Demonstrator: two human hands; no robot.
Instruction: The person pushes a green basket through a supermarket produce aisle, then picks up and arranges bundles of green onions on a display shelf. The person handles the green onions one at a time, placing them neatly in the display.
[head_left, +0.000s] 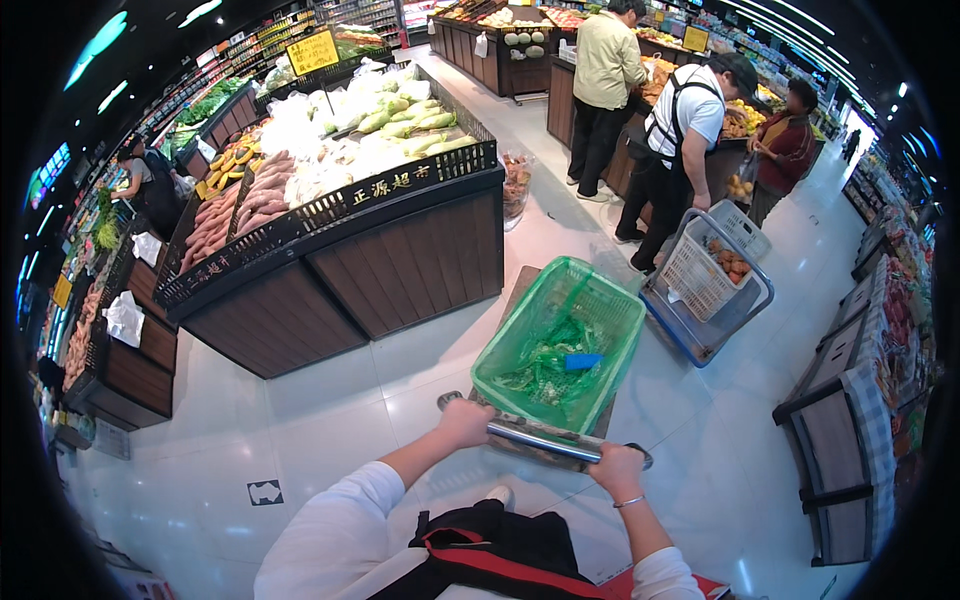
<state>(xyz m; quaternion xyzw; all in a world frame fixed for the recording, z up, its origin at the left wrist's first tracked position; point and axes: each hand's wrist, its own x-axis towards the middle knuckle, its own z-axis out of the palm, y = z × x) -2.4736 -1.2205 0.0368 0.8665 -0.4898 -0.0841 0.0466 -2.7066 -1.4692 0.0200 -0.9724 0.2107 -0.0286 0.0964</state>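
Observation:
Both my hands grip the metal push handle (544, 441) of a platform trolley. My left hand (466, 422) is closed around its left end, my right hand (619, 471) around its right end. Beyond the bar, on the trolley's flat bed (517, 289), rests a large crate (553, 341) lined or covered in green plastic. Inside it lie crumpled green netting or film (555, 367), small pale scraps and a blue object (583, 361) that I cannot identify. The handle hides part of the bed's near edge.
Ahead to the left stands a wood-panelled produce stand (405, 262) with sweet potatoes (217, 225). A blue platform trolley (694, 337) carrying a white crate (705, 270) is close on the right. Several people, one a person in white (686, 120), stand beyond. A cloth-draped display (832, 442) lines the right.

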